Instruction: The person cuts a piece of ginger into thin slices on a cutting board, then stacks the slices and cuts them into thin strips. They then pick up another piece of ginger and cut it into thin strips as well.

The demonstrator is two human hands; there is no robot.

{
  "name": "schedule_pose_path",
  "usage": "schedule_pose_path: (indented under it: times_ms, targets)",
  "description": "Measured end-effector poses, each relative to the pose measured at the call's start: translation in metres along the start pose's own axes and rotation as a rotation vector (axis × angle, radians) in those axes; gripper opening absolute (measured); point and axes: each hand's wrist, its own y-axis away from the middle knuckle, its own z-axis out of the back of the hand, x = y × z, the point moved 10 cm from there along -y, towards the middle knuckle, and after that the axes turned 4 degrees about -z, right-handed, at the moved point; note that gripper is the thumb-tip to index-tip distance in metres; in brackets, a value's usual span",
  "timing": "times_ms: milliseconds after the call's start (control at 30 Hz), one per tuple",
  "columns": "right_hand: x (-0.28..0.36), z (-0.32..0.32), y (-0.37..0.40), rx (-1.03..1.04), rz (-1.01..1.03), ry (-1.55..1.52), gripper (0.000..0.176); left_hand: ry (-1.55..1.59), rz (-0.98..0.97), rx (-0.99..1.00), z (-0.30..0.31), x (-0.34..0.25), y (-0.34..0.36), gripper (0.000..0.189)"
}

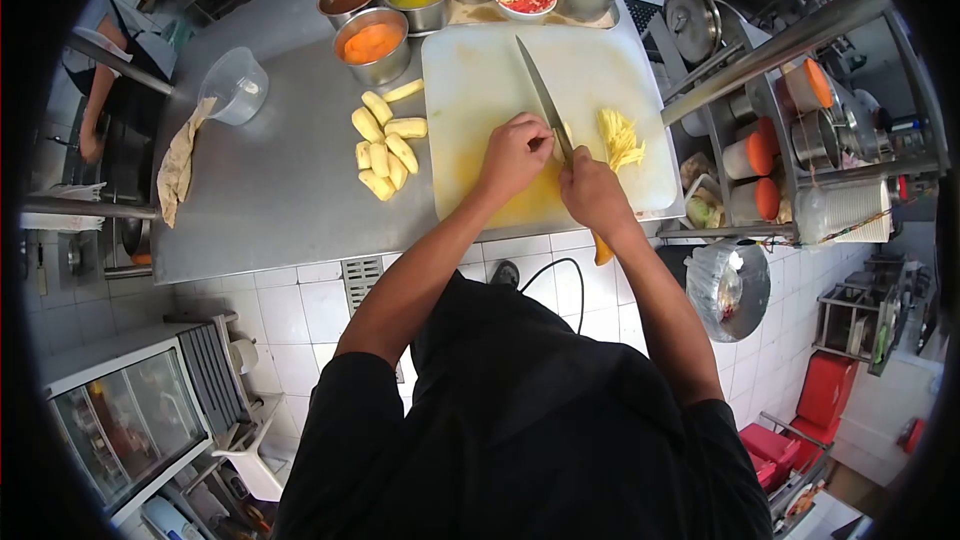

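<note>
My right hand (594,192) is wrapped round a large kitchen knife (540,83), its blade pointing toward the back of the white cutting board (470,80). The knife's orange-yellow handle (603,248) shows below that hand. Left of the blade, my left hand (515,156) is closed with curled fingers, close to the knife; whatever it may hold is hidden. A pile of thin yellow strips (620,138) lies on the board's right side. Several peeled, pale yellow elongated pieces (385,143) rest on the steel table left of the board.
Behind the board stand metal containers, one with an orange food (372,43), and a bowl of chopped red and pale bits (525,0). A clear plastic tub (236,86) and a crumpled cloth (184,162) lie left. Another person's arm (100,90) shows far left. A lined bin (728,290) stands right.
</note>
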Motion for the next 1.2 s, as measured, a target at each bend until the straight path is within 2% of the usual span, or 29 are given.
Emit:
schedule_pose_path:
  times_ms: [200,633,1200]
  targets:
    - [-0.005,0.003,-0.004,0.008,-0.023,-0.025,0.024,-0.07,-0.06,0.012,-0.002,-0.001,0.0,0.005]
    - [0.004,0.023,0.013,-0.112,0.064,-0.052,0.021,-0.027,-0.013,0.001,0.0,-0.001,0.002,0.005]
    - [0.005,0.019,0.021,-0.056,0.036,-0.002,0.022,-0.033,-0.051,-0.01,0.0,-0.002,0.001,0.005]
